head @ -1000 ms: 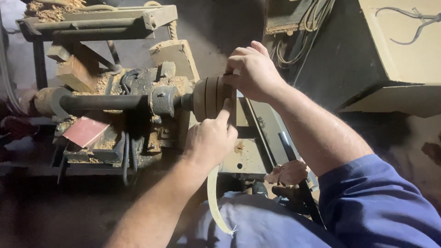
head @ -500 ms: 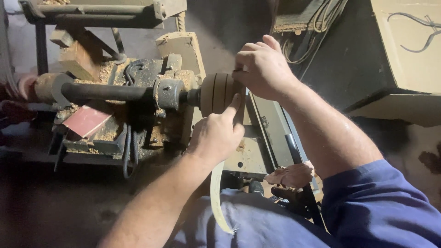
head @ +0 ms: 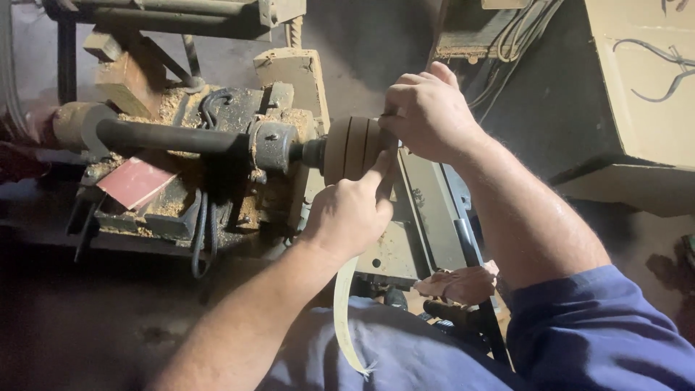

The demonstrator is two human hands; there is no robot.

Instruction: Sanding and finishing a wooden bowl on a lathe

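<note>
A round, ridged wooden piece (head: 349, 148) is mounted on the end of a dark lathe spindle (head: 174, 137). My right hand (head: 427, 112) is closed over its right side from above. My left hand (head: 349, 215) is just below it, forefinger raised against the wood, gripping a long pale strip (head: 344, 318) that hangs down over my lap. How the strip's upper end meets the wood is hidden behind my hands.
Sawdust covers the lathe body (head: 217, 116). A reddish sheet (head: 135, 181) lies on its left side. The metal lathe bed (head: 423, 217) runs toward me. A pale cabinet (head: 637, 94) with cables stands at the right. A crumpled pinkish rag (head: 463, 284) sits near my knee.
The view has drifted so the lathe and both hands sit slightly further right and higher. Both hands keep the same hold around the wooden piece and strip.
</note>
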